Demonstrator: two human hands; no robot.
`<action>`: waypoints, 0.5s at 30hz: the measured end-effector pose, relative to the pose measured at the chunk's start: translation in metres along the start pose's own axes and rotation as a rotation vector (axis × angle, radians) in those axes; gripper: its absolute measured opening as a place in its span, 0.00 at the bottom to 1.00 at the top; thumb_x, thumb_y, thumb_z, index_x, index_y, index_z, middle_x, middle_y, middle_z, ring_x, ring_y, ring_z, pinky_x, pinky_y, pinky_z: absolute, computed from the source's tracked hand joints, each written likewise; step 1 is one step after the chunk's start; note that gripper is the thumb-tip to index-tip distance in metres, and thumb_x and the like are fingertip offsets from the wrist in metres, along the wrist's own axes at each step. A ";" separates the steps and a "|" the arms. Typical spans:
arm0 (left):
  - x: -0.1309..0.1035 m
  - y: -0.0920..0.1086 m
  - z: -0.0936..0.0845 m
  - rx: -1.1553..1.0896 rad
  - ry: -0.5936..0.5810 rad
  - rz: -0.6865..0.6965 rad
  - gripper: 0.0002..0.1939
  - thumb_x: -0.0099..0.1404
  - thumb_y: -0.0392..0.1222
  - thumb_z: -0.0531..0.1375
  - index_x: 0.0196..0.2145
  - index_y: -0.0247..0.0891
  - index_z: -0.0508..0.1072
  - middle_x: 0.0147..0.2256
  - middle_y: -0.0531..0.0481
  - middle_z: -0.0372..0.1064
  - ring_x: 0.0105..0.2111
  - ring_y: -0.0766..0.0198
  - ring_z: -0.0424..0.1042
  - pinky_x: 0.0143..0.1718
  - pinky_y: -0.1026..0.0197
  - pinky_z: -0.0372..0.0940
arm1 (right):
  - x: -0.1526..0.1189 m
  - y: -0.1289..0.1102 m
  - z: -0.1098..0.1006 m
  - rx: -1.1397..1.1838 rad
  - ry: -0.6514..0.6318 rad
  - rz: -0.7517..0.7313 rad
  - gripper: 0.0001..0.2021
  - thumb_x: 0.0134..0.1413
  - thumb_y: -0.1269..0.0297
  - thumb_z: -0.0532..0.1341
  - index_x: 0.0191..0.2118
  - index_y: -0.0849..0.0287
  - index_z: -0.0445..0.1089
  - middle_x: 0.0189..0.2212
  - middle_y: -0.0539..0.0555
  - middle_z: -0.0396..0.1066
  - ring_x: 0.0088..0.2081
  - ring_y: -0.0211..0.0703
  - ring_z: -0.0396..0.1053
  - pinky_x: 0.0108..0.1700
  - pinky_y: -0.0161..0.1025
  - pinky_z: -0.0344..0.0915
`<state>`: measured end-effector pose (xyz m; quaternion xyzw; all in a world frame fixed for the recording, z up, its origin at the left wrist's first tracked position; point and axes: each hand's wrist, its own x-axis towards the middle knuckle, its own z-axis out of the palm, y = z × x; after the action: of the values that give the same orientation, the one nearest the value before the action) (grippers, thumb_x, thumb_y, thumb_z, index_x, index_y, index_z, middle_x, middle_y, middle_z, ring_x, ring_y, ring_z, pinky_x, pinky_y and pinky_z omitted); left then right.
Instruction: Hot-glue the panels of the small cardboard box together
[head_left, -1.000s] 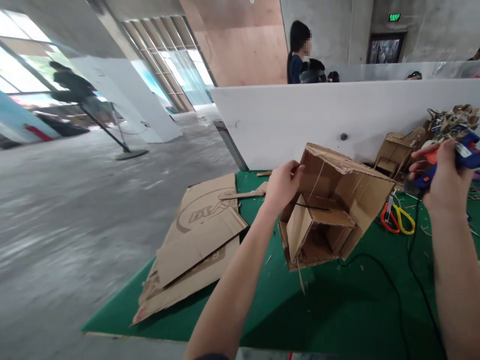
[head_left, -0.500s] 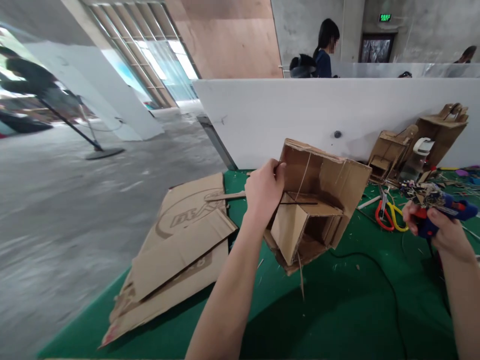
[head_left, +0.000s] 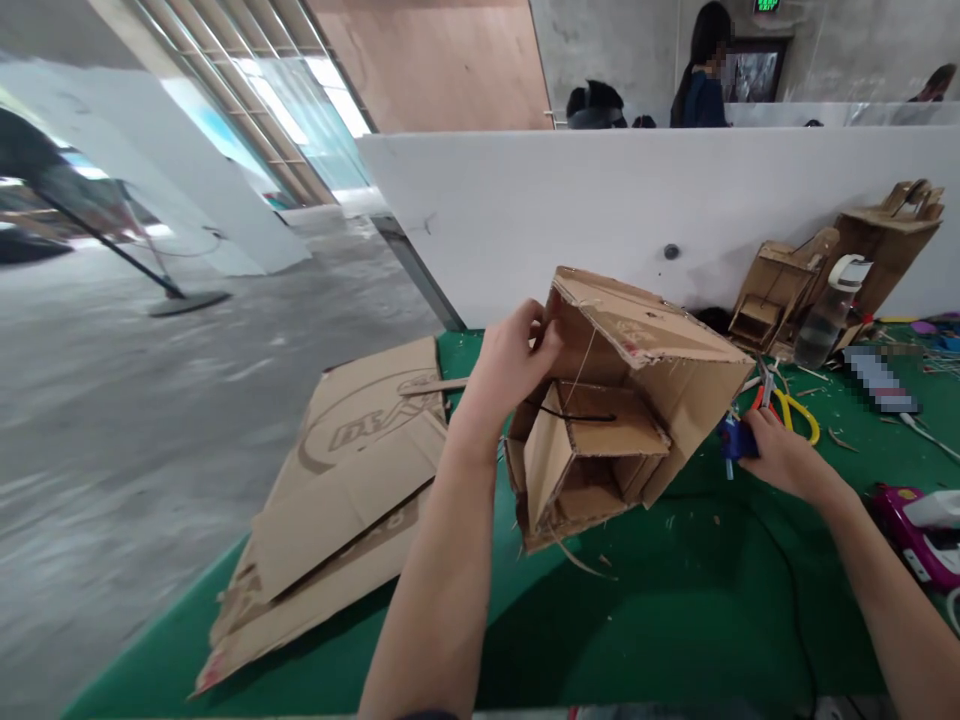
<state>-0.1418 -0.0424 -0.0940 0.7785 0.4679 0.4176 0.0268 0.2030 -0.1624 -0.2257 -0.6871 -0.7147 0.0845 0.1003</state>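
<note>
My left hand (head_left: 514, 365) is closed on the upper left edge of an open cardboard box (head_left: 690, 410), which is tilted above the green table. A smaller cardboard compartment (head_left: 619, 430) sits inside it, with a thin string running up to the top and a dark thin strip across it. My right hand (head_left: 784, 455) is closed around a blue glue gun (head_left: 739, 440). Most of the gun is hidden behind the box's right wall and by my fingers; a pale stick end pokes out below. Scissors with red and yellow handles (head_left: 795, 415) lie just beyond that hand.
Flat cardboard sheets (head_left: 345, 490) lie at the left. A water bottle (head_left: 829, 310) and cardboard models (head_left: 780, 285) stand by the white partition (head_left: 525, 220). A phone (head_left: 881, 380) and a pink device (head_left: 919, 535) lie at the right. A black cable crosses the green tabletop (head_left: 675, 620).
My right hand has brought the glue gun left, behind the box's right side. My left hand has tipped the box, so its top panel shows. The phone and pink device have come into view.
</note>
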 end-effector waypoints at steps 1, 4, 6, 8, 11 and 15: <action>0.000 -0.002 0.000 0.004 0.004 0.002 0.09 0.63 0.43 0.55 0.28 0.43 0.56 0.21 0.57 0.57 0.22 0.66 0.59 0.26 0.62 0.52 | -0.001 0.000 0.001 0.027 -0.047 -0.022 0.19 0.55 0.62 0.60 0.51 0.61 0.64 0.52 0.66 0.66 0.50 0.58 0.71 0.46 0.47 0.67; -0.001 -0.007 0.003 0.015 0.048 -0.015 0.12 0.61 0.40 0.57 0.27 0.43 0.53 0.20 0.58 0.52 0.21 0.68 0.53 0.26 0.62 0.49 | -0.001 -0.001 0.002 0.122 -0.144 -0.108 0.21 0.56 0.63 0.59 0.54 0.65 0.64 0.54 0.66 0.66 0.53 0.56 0.71 0.56 0.49 0.65; 0.000 -0.011 0.006 0.007 0.093 -0.035 0.14 0.60 0.39 0.58 0.26 0.43 0.53 0.20 0.59 0.51 0.22 0.68 0.52 0.26 0.62 0.48 | -0.001 -0.002 0.004 0.163 -0.164 -0.149 0.22 0.56 0.64 0.59 0.56 0.66 0.65 0.55 0.67 0.67 0.56 0.56 0.69 0.59 0.49 0.63; 0.001 -0.014 0.010 0.009 0.137 -0.067 0.14 0.61 0.39 0.58 0.26 0.43 0.53 0.20 0.59 0.51 0.21 0.68 0.52 0.26 0.62 0.48 | -0.001 -0.005 0.004 0.189 -0.159 -0.166 0.23 0.57 0.63 0.59 0.58 0.66 0.65 0.56 0.67 0.68 0.58 0.57 0.68 0.60 0.50 0.63; 0.003 -0.018 0.015 0.050 0.186 -0.134 0.14 0.63 0.39 0.57 0.26 0.43 0.53 0.20 0.59 0.50 0.20 0.68 0.51 0.26 0.61 0.47 | -0.001 -0.009 0.002 0.224 -0.154 -0.170 0.24 0.61 0.60 0.58 0.59 0.66 0.65 0.58 0.66 0.70 0.60 0.57 0.67 0.61 0.51 0.63; 0.004 -0.024 0.018 0.057 0.217 -0.194 0.05 0.62 0.37 0.57 0.32 0.41 0.61 0.20 0.58 0.52 0.21 0.66 0.55 0.26 0.61 0.49 | 0.000 -0.007 -0.003 0.224 -0.081 -0.152 0.21 0.66 0.59 0.52 0.57 0.66 0.68 0.55 0.65 0.73 0.56 0.55 0.71 0.59 0.49 0.65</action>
<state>-0.1453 -0.0195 -0.1132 0.6803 0.5526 0.4814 -0.0058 0.1971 -0.1623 -0.2208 -0.6116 -0.7541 0.1833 0.1535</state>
